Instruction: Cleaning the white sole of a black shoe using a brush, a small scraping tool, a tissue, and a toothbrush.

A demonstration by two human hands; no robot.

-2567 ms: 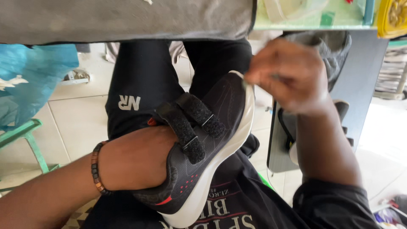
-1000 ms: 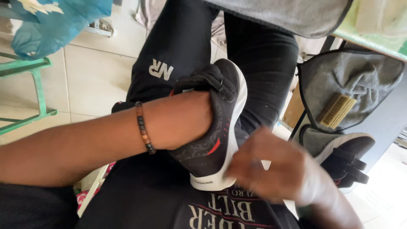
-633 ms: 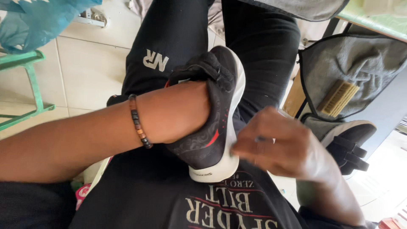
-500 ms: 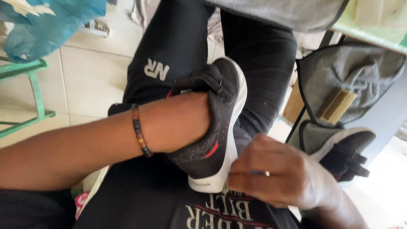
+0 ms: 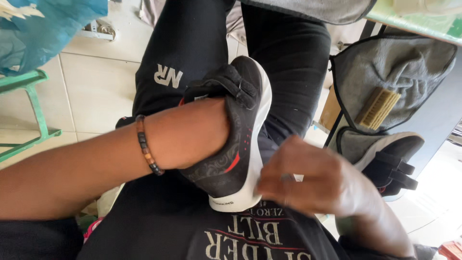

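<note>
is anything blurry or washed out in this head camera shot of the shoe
Head view: the right hand is smeared by motion blur; the left hand and the black shoe it is tucked into look sharp; the floor at lower right is overexposed by bright daylight.

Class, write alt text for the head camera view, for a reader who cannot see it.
A person's left hand is tucked inside a black shoe with a white sole, held over their lap, while the blurred right hand touches the sole's edge. A matching shoe and a brush lie on grey cloth to the right.
</note>
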